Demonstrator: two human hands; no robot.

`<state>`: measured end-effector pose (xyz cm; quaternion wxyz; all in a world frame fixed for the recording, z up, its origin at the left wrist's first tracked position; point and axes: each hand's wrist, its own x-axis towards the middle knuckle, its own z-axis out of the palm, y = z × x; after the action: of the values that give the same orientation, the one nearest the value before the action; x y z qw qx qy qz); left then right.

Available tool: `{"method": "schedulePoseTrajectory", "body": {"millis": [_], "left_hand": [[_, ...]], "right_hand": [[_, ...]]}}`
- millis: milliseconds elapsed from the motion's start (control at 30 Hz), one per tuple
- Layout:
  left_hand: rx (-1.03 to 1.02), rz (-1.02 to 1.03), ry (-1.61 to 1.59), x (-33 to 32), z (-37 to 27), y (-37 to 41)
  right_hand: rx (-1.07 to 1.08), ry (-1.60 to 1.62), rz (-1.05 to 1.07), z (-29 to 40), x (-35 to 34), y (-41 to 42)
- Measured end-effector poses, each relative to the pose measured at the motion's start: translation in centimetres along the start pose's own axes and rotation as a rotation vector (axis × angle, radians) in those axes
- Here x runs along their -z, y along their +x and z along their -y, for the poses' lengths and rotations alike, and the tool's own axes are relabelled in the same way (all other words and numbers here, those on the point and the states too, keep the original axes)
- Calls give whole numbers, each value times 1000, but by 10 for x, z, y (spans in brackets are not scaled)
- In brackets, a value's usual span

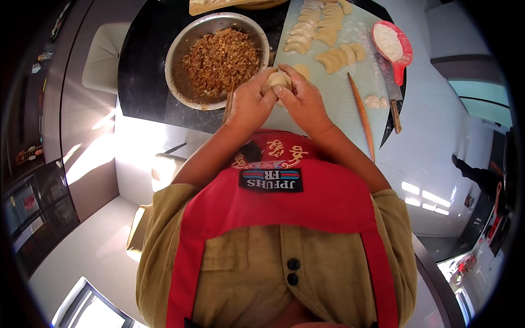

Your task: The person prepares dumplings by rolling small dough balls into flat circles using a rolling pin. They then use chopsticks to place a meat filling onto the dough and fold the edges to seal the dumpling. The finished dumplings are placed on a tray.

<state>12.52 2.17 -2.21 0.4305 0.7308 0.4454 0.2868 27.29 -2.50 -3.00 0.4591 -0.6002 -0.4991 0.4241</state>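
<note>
Between my two hands I hold a dumpling point(279, 80) of pale dough, above the near left part of a floured mat point(328, 92). The fingers and thumb of my left hand point(252, 98) press on its left side. My right hand point(305, 96) closes around the other side, with its thumb on the dough. Left of my hands sits a steel bowl point(169, 78) of brown minced filling point(221, 59). Wooden chopsticks point(228, 105) show partly beside my left hand. A flat dough wrapper point(302, 70) lies just beyond my right fingers.
Rows of folded dumplings point(328, 22) lie on the far part of the mat. To the right are a tapered rolling pin point(361, 110), small dough pieces point(375, 101), a knife point(395, 115) and a red scoop point(399, 71) of flour. A wooden board point(221, 6) lies behind the bowl.
</note>
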Motion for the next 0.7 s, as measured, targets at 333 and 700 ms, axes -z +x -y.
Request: {"method": "schedulePoseTrajectory", "body": {"millis": [333,700], "left_hand": [[173,191,81,0,3,-8],[246,18,99,23,18,-30]], "right_hand": [[66,-564,-28,-75,57,32],[-170,-905,-312,-166,67,86]]}}
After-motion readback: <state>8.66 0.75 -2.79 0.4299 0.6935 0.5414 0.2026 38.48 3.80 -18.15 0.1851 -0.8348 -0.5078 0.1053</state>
